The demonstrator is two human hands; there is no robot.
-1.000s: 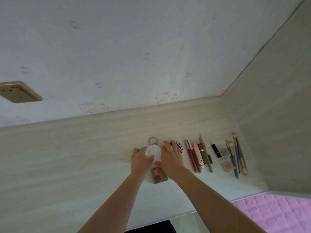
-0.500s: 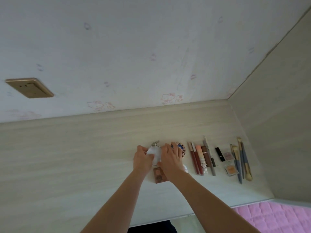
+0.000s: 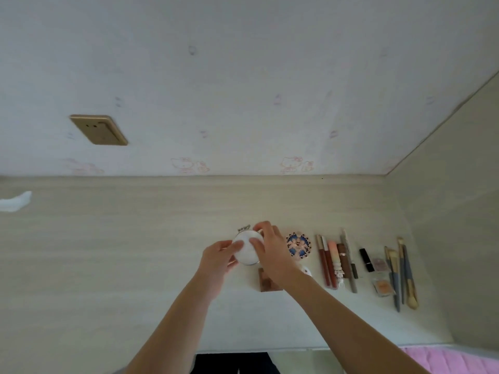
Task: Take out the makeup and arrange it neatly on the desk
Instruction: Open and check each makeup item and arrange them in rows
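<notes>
Both hands hold a round white compact (image 3: 246, 251) with a metal bow clasp on the pale wooden desk (image 3: 108, 265). My left hand (image 3: 217, 256) grips its left edge, my right hand (image 3: 270, 248) curls over its top and right side. Under my right wrist lies a small brown palette (image 3: 266, 283). To the right sit a blue-and-pink patterned round compact (image 3: 298, 244), red lip glosses (image 3: 325, 261), a pink tube (image 3: 334, 257), a brown tube (image 3: 344, 260), a grey pencil (image 3: 349, 263), a black lipstick (image 3: 366, 260), small clear pots (image 3: 382, 286) and several brushes (image 3: 402, 273).
A wall with faint cartoon prints rises behind the desk, with a gold socket plate (image 3: 98, 130) on it. A side panel (image 3: 459, 211) closes the desk on the right. A white scrap (image 3: 16, 201) lies at the far left. Pink fabric (image 3: 464, 360) shows at bottom right.
Both hands have stayed on the white compact. My right hand has shifted up over its top, uncovering the patterned compact to its right. The view has tilted slightly.
</notes>
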